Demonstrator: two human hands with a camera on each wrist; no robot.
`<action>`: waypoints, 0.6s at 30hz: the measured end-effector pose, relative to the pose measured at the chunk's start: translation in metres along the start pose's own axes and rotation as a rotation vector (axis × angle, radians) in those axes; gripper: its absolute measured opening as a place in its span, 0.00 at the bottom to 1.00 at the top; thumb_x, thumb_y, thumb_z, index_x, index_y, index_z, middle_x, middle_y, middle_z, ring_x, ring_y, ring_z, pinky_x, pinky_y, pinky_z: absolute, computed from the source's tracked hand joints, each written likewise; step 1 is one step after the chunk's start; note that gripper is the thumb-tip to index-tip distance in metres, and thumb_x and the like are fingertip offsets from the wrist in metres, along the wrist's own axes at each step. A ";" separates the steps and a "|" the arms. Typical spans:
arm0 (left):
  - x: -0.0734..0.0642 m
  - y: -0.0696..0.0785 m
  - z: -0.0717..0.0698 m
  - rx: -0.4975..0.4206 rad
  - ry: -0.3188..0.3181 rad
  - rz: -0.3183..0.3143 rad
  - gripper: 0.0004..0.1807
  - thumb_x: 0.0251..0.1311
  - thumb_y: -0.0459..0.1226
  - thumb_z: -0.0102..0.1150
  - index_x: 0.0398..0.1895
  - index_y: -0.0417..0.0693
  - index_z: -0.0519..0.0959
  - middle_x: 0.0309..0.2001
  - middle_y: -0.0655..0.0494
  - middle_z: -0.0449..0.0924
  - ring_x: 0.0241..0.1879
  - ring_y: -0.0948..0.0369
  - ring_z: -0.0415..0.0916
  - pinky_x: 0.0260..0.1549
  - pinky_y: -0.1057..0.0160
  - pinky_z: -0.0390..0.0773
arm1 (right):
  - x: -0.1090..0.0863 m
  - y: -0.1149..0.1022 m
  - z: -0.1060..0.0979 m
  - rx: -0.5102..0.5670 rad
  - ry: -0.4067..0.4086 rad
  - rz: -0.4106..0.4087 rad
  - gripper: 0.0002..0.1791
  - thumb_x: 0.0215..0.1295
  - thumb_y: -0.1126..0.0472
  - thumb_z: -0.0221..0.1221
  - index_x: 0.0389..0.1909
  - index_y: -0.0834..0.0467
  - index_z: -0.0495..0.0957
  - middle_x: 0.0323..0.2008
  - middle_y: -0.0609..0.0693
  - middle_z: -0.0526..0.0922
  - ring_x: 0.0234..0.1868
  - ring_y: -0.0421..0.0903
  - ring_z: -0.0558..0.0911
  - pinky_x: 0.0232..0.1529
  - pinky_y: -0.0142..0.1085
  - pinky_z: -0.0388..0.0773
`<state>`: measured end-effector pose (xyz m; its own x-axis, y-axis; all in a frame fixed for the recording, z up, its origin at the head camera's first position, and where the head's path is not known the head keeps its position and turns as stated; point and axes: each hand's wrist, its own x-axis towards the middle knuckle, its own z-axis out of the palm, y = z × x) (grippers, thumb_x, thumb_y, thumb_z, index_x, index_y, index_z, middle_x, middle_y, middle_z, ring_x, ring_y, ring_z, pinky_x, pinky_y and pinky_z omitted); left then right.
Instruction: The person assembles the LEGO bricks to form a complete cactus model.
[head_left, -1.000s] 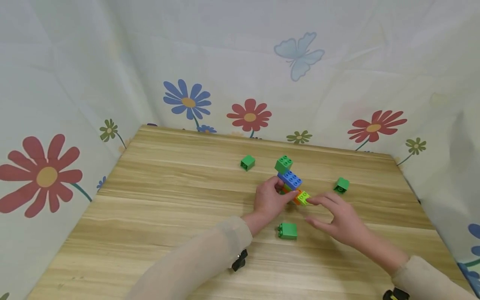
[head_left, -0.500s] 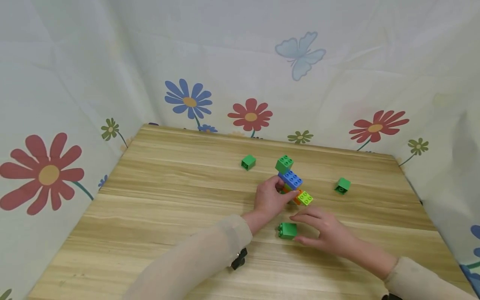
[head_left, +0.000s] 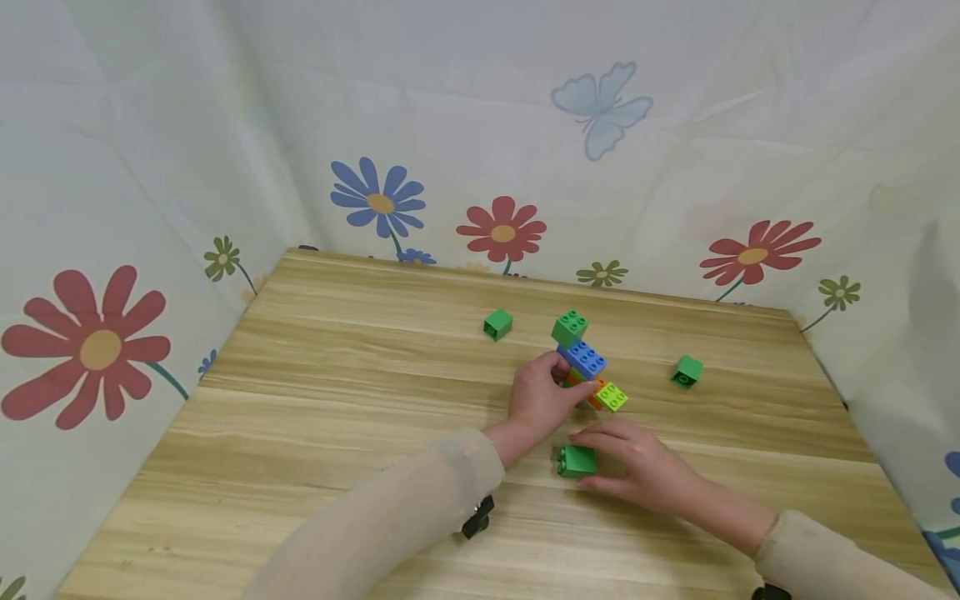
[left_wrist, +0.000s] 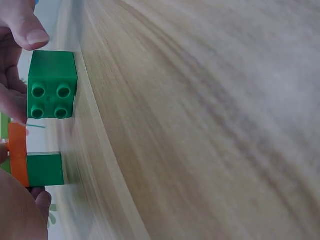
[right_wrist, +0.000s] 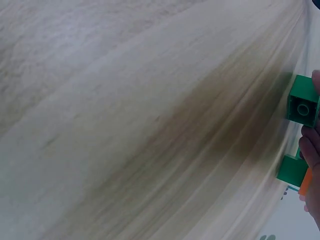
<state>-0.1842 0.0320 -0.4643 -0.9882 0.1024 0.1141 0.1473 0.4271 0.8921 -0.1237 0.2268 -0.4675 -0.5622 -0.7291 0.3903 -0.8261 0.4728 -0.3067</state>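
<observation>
My left hand (head_left: 542,397) grips the middle of a stack of toy building bricks. Blue (head_left: 582,358) and orange bricks (left_wrist: 18,155) are part of it, with a green brick (head_left: 570,328) on top and a yellow-green one (head_left: 612,397) jutting out at the right. Low in the left wrist view, a green brick (left_wrist: 46,169) adjoins the orange one. My right hand (head_left: 637,462) straddles a loose green brick (head_left: 577,462), thumb on the near side and fingers on the far side, fingertips right at its edges. This brick's studs (left_wrist: 63,91) point left in the head view.
Two more loose green bricks lie on the wooden table (head_left: 360,350): one (head_left: 498,325) behind and left of the stack, the other (head_left: 686,372) to its right. A flower-printed cloth (head_left: 420,100) surrounds the table's back and sides.
My right hand has left the yellow-green brick, moving down and left to come around the loose green brick. My left hand keeps its grip on the stack in the same place.
</observation>
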 end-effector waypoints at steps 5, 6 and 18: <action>0.000 0.000 -0.001 0.002 0.003 0.009 0.18 0.61 0.48 0.80 0.40 0.47 0.82 0.39 0.56 0.88 0.37 0.66 0.79 0.37 0.69 0.81 | 0.000 0.000 0.003 0.030 -0.006 0.007 0.26 0.56 0.60 0.81 0.56 0.57 0.87 0.51 0.46 0.87 0.50 0.44 0.86 0.49 0.43 0.88; 0.000 0.000 -0.001 0.002 0.003 0.010 0.18 0.61 0.48 0.80 0.40 0.47 0.82 0.39 0.56 0.88 0.37 0.66 0.79 0.38 0.69 0.81 | 0.000 -0.001 0.003 0.034 -0.006 0.007 0.26 0.56 0.61 0.81 0.56 0.57 0.87 0.51 0.46 0.87 0.50 0.44 0.86 0.48 0.43 0.88; 0.000 -0.001 0.001 0.002 0.009 0.008 0.18 0.60 0.47 0.81 0.40 0.48 0.83 0.38 0.58 0.87 0.38 0.66 0.79 0.37 0.70 0.81 | -0.015 0.005 -0.009 0.033 0.003 0.046 0.27 0.53 0.67 0.81 0.55 0.57 0.86 0.51 0.45 0.87 0.50 0.44 0.87 0.57 0.26 0.80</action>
<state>-0.1844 0.0321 -0.4658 -0.9873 0.0975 0.1258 0.1557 0.4278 0.8903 -0.1202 0.2443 -0.4674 -0.5998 -0.7053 0.3779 -0.7976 0.4893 -0.3528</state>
